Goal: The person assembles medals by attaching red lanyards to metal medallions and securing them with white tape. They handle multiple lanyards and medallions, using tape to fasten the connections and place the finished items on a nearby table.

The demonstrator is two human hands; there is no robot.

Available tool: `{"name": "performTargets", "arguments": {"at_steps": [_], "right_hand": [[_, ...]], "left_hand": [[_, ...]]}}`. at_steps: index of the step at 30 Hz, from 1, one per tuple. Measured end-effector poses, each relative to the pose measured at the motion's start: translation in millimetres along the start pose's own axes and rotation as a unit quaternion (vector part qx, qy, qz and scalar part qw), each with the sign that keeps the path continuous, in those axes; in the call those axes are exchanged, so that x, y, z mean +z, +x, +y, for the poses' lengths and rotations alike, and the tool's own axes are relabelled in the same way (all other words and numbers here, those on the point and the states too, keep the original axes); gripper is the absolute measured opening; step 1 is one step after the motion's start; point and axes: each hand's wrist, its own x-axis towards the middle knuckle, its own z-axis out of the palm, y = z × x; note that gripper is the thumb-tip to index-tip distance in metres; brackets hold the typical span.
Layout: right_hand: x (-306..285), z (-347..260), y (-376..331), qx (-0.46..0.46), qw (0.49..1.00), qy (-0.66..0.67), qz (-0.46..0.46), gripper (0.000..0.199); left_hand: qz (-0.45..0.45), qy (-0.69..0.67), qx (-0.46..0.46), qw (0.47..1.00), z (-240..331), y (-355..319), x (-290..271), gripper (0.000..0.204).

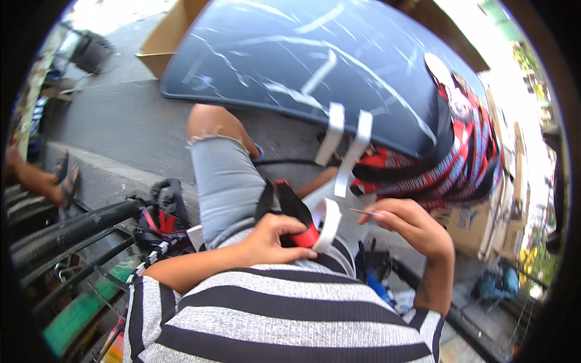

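Observation:
My left hand (275,238) sits low in front of my striped shirt, closed on a black-and-red strap (307,236). A curved white strip (330,222) stands against the strap's red end; whether the two are joined I cannot tell. To the right, my right hand (414,225) pinches a thin, pointed metal tool (356,211), its tip directed at the white strip. Beyond my hands, two white strips (332,134) hang over the near edge of a dark marble-patterned table (266,66). A large bundle of red-and-black printed straps (445,172) drapes off the table's right side.
A cardboard box (158,57) stands behind the table's left end, and flattened cardboard (469,227) leans at the right. Black metal railings (78,233) run along the left. Another person's sandalled foot (68,186) shows at the far left. More straps (162,212) lie beside my left knee.

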Motion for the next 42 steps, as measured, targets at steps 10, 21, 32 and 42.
{"name": "performTargets", "arguments": {"at_steps": [10, 21, 32, 42], "right_hand": [[-40, -7, 62, -0.143, 0.696, -0.507, 0.488, 0.050], [50, 41, 39, -0.135, 0.991, 0.014, 0.009, 0.059], [5, 2, -4, -0.222, 0.933, 0.177, 0.223, 0.036], [-80, -5, 46, -0.186, 0.727, -0.343, 0.565, 0.030]], "left_hand": [[-0.033, -0.020, 0.007, 0.999, -23, 1, 2, 0.028], [-0.022, -0.163, -0.027, 0.986, 22, 3, -2, 0.023], [0.017, -0.069, -0.013, 0.997, 43, 6, -35, 0.025], [0.057, 0.025, -0.001, 0.998, 22, 6, -32, 0.018]]}}
